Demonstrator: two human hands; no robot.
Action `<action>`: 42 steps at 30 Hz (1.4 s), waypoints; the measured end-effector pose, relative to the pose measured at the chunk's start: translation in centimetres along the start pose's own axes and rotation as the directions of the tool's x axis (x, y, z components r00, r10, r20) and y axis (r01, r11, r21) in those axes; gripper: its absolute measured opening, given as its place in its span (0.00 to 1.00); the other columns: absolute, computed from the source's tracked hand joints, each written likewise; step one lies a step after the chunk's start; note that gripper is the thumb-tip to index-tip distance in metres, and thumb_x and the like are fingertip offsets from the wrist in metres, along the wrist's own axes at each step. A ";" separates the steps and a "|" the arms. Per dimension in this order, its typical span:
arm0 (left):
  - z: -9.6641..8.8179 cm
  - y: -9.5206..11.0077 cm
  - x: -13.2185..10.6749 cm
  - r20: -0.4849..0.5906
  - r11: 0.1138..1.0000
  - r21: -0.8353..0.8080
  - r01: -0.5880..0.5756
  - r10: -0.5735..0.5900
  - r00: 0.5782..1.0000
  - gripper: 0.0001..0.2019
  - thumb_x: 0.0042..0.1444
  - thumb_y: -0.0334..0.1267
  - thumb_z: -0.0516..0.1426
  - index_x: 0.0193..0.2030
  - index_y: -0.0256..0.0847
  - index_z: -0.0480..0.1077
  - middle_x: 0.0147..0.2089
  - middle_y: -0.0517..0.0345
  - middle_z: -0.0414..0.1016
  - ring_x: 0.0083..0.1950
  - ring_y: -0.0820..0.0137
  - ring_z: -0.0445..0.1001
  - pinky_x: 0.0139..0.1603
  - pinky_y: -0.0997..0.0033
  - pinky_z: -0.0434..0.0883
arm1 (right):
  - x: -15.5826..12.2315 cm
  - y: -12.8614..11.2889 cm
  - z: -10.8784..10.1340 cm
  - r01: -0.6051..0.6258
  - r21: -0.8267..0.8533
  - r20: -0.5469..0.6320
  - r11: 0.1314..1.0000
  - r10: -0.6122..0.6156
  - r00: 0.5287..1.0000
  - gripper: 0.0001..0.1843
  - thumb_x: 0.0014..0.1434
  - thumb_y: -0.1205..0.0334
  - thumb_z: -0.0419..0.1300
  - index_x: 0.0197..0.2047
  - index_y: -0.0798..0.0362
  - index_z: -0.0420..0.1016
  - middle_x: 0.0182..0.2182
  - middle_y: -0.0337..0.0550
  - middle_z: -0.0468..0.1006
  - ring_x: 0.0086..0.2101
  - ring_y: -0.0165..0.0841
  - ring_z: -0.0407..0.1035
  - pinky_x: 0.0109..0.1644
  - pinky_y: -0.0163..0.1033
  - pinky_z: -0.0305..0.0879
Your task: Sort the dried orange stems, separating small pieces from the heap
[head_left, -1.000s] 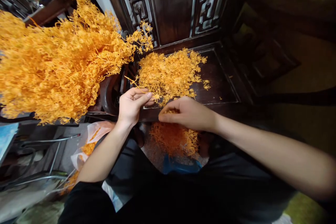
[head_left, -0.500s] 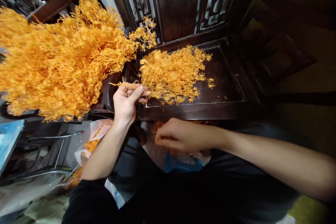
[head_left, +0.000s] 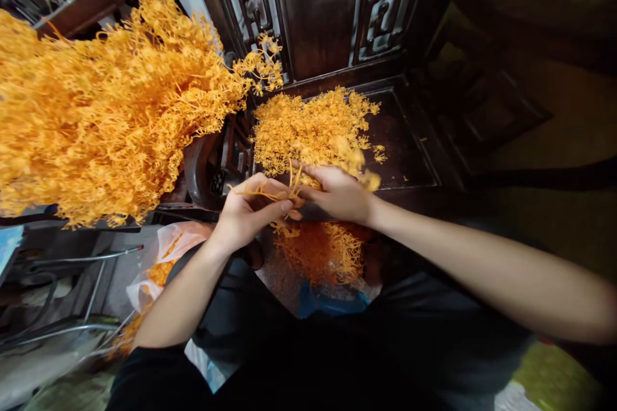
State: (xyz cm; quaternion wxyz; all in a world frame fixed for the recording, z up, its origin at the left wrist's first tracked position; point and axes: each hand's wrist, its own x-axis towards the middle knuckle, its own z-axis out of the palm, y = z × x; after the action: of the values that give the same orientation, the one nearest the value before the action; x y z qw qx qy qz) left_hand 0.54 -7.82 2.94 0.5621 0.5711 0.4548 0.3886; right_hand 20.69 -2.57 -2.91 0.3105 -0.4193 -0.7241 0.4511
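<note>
My left hand (head_left: 250, 212) is closed, pinching a thin orange stem of a branched plastic-looking sprig (head_left: 295, 180) between thumb and fingers. Meeting it from the right, my right hand (head_left: 342, 192) has its fingers round the same stems; its fingertips are partly hidden. Blurred yellow-orange tufts (head_left: 354, 157) show just beyond the right hand, and I cannot tell whether they belong to the held sprig. Behind both hands, a pile of orange sprigs (head_left: 308, 125) lies on the dark wooden seat (head_left: 409, 151).
A large bushy heap of orange sprigs (head_left: 110, 109) fills the left side. Below the hands, more orange stems (head_left: 322, 250) lie over a blue container (head_left: 332, 302) on the floor. A pinkish plastic bag (head_left: 180, 237) and a metal-framed chair (head_left: 94, 292) are at lower left.
My right hand has risen from in front of the seat to meet the left hand at the stems. My left hand has shifted right and slightly nearer me.
</note>
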 end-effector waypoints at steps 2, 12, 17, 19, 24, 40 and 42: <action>-0.4 -0.1 0.0 0.082 0.987 0.146 -0.064 0.053 0.995 0.09 0.58 0.41 0.68 0.39 0.39 0.76 0.43 0.51 0.84 0.40 0.64 0.85 0.38 0.67 0.80 | 0.1 0.1 0.6 -0.002 0.056 0.018 0.998 0.001 1.000 0.21 0.69 0.51 0.59 0.56 0.54 0.81 0.53 0.53 0.82 0.55 0.43 0.75 0.65 0.51 0.67; -3.2 -0.1 0.8 -0.121 0.815 0.529 -0.236 0.348 0.930 0.10 0.66 0.40 0.60 0.40 0.41 0.82 0.44 0.52 0.81 0.47 0.67 0.79 0.50 0.66 0.74 | 0.1 -0.9 0.7 0.129 0.265 0.011 0.956 -0.137 0.991 0.18 0.70 0.49 0.56 0.43 0.54 0.79 0.32 0.41 0.78 0.35 0.31 0.71 0.41 0.38 0.66; -2.3 -1.0 1.4 -0.311 0.930 0.336 -0.146 0.256 0.915 0.13 0.60 0.48 0.66 0.41 0.40 0.75 0.41 0.55 0.81 0.40 0.72 0.77 0.43 0.71 0.72 | 0.0 -0.5 1.7 0.241 0.148 0.026 0.959 -0.247 0.969 0.16 0.71 0.53 0.55 0.40 0.53 0.79 0.36 0.41 0.80 0.39 0.31 0.72 0.47 0.39 0.65; -2.0 -1.3 1.6 -0.258 0.958 0.273 -0.083 0.156 0.953 0.14 0.57 0.48 0.68 0.41 0.39 0.76 0.37 0.57 0.81 0.36 0.73 0.76 0.38 0.73 0.71 | -0.1 -0.4 2.1 0.259 0.137 0.050 0.956 -0.268 0.962 0.17 0.71 0.52 0.55 0.37 0.53 0.78 0.33 0.41 0.79 0.36 0.31 0.70 0.44 0.38 0.63; -1.4 -1.9 1.8 -0.192 0.997 0.078 0.006 0.009 0.981 0.14 0.52 0.44 0.71 0.39 0.38 0.78 0.34 0.57 0.82 0.35 0.74 0.78 0.38 0.74 0.73 | -0.3 0.1 2.4 0.254 -0.005 0.204 0.967 -0.247 0.947 0.21 0.71 0.50 0.54 0.31 0.54 0.74 0.28 0.40 0.75 0.30 0.29 0.65 0.37 0.37 0.58; -0.8 -2.4 1.9 -0.309 0.993 0.050 -0.110 0.120 0.943 0.13 0.48 0.39 0.73 0.37 0.40 0.78 0.36 0.59 0.81 0.36 0.74 0.79 0.41 0.73 0.77 | 0.2 -0.1 -1.5 -0.269 0.513 0.311 0.815 0.116 0.943 0.25 0.56 0.40 0.72 0.40 0.54 0.75 0.14 0.26 0.58 0.15 0.21 0.48 0.18 0.32 0.41; -0.8 -2.5 1.8 -0.285 0.994 0.032 -0.109 0.114 0.952 0.12 0.48 0.38 0.73 0.37 0.40 0.78 0.37 0.59 0.81 0.38 0.73 0.79 0.42 0.73 0.77 | 0.8 0.8 -2.8 -0.306 0.560 0.435 0.770 0.041 0.900 0.25 0.57 0.43 0.73 0.45 0.55 0.75 0.15 0.25 0.57 0.15 0.20 0.46 0.17 0.30 0.39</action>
State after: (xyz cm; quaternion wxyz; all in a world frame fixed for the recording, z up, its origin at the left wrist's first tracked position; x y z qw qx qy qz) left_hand 0.08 -5.97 0.40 0.4632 0.5381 0.5013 0.4945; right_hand 22.91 -0.59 -2.45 0.2320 -0.2605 -0.5416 0.7648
